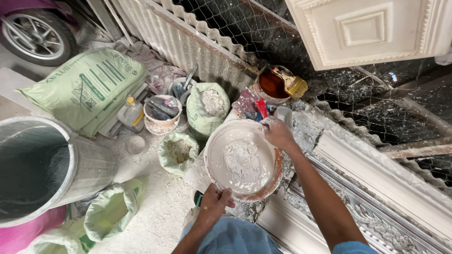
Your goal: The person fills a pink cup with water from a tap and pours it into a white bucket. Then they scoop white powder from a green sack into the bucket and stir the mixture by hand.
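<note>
Basin (214,162) of white plaster powder: left hand (214,203) fingers clamped on near rim to steady it, right hand (278,133) closed at far rim.

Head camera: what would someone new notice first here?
A round basin of white plaster with a dry powder heap sits at centre. The left hand grips its near rim and the right hand rests at its far rim. Open powder sacks stand to the left, a large grey drum beyond them.
</note>
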A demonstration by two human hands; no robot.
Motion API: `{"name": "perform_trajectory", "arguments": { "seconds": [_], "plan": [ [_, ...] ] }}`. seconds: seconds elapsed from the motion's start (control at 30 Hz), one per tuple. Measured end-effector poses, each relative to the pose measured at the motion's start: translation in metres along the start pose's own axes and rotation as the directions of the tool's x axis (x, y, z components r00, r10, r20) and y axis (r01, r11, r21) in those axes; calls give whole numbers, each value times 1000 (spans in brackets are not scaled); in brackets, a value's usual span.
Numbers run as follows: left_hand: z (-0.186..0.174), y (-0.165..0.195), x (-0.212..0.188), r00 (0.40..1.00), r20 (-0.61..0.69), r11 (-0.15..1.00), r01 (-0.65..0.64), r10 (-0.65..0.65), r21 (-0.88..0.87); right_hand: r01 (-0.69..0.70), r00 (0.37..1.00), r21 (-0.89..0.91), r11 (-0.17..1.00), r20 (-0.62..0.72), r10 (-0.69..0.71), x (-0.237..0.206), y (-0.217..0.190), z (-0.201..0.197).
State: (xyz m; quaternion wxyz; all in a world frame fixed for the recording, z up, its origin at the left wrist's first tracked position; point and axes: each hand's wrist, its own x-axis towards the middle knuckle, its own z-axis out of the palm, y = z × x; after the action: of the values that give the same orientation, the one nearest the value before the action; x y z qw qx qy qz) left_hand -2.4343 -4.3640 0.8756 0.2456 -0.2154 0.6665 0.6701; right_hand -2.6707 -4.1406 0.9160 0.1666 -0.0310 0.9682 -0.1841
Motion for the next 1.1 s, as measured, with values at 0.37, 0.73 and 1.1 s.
{"name": "perform_trajectory", "arguments": {
  "seconds": [0.37,0.73,1.1],
  "plan": [
    [-88,38,16,994,85,887,-104,74,450,350,685,-482,804,-453,-570,-17,56,31],
    [-29,41,92,720,-309,749,-661,622,-34,219,962,236,947,-212,-170,-128,-1,50],
    [-13,48,89,517,-270,583,-705,812,404,268,963,-168,949,31,-267,-94,-24,127]
  ]
}}
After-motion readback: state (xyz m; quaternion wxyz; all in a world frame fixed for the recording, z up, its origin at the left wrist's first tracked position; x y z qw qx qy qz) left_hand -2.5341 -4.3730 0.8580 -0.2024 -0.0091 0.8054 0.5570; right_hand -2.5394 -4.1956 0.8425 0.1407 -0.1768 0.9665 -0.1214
